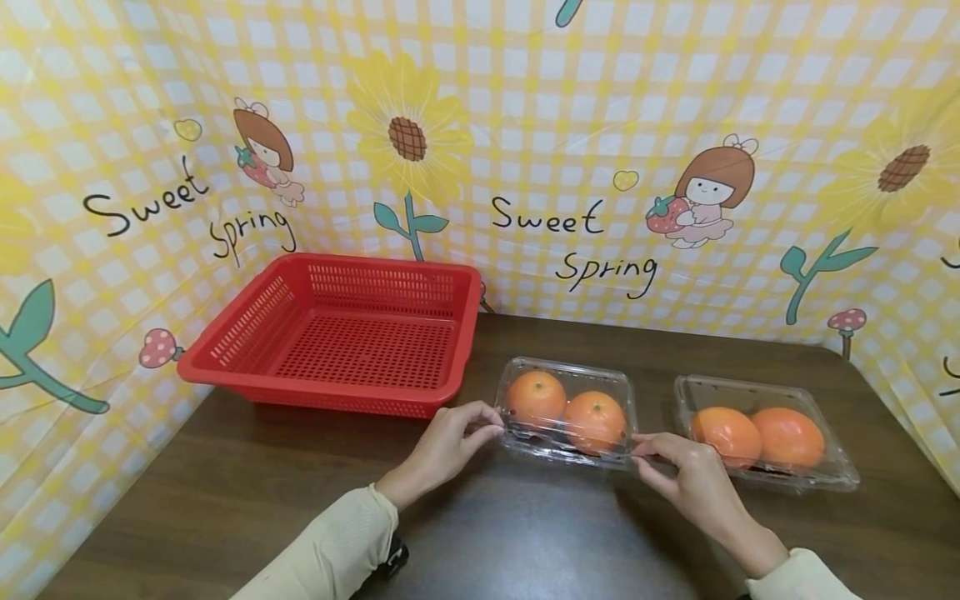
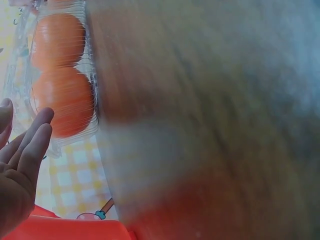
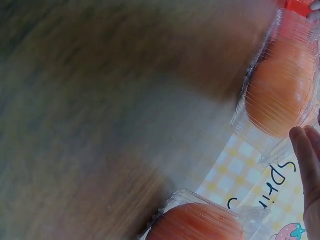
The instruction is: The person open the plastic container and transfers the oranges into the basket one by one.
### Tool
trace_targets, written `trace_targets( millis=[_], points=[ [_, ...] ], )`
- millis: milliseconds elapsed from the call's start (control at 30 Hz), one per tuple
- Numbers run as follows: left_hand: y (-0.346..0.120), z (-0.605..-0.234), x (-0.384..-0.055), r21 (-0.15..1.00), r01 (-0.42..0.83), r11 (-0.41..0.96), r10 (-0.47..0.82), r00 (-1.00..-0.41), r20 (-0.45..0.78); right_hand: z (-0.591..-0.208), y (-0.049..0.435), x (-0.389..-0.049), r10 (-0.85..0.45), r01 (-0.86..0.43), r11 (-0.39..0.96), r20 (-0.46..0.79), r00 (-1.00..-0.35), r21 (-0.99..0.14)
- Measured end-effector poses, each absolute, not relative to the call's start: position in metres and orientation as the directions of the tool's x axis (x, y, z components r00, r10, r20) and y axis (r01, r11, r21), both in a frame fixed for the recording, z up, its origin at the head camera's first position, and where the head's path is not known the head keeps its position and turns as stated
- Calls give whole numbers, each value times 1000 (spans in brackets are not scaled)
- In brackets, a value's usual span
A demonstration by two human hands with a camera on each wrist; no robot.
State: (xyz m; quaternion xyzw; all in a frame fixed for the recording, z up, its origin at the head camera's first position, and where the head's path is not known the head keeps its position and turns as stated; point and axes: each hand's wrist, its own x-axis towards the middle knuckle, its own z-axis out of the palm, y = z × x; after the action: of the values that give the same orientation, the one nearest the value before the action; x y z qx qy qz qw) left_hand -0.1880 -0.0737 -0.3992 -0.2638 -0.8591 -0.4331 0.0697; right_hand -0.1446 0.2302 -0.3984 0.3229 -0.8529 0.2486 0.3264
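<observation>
A clear plastic clamshell box point(image 1: 567, 450) with two oranges point(image 1: 536, 399) inside sits in front of me on the dark table. My left hand point(image 1: 450, 446) pinches its front left corner between thumb and fingertips. At the front right corner, the thumb and index finger of my right hand point(image 1: 693, 483) pinch the rim. The left wrist view shows the left fingers point(image 2: 31, 145) at the box's end, close to the nearer orange point(image 2: 62, 102). From the right wrist, the right fingertips point(image 3: 298, 137) appear against the box edge point(image 3: 240, 112).
To the right stands a second clear clamshell box point(image 1: 836, 471) with two oranges point(image 1: 787, 439). A red perforated plastic basket point(image 1: 457, 367) is at the back left of the table point(image 1: 510, 533). Behind it hangs a yellow checked cloth point(image 1: 525, 125) printed with flowers and lettering.
</observation>
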Motion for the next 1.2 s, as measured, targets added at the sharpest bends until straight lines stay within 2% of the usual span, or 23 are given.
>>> trace_targets(
  millis=[167, 400, 600, 1000, 1200],
  points=[
    [-75, -398, -187, 726, 490, 482, 373, -865, 336, -398, 230, -145, -385, -714, 671, 727, -568, -202],
    [-74, -397, -187, 691, 526, 496, 333, -850, 408, -397, 230, -145, -364, -726, 648, 744, -560, -230],
    [-74, -397, -188, 673, 548, 496, 322, -836, 443, -396, 231, -146, -332, -730, 618, 745, -579, -292],
    [-69, -384, -185, 679, 556, 480, 291, -831, 474, -390, 230, -145, -183, -667, 574, 720, -670, -475],
    [-66, -372, -184, 657, 599, 458, 280, -798, 533, -389, 229, -149, -111, -669, 510, 730, -674, -540]
  ],
)
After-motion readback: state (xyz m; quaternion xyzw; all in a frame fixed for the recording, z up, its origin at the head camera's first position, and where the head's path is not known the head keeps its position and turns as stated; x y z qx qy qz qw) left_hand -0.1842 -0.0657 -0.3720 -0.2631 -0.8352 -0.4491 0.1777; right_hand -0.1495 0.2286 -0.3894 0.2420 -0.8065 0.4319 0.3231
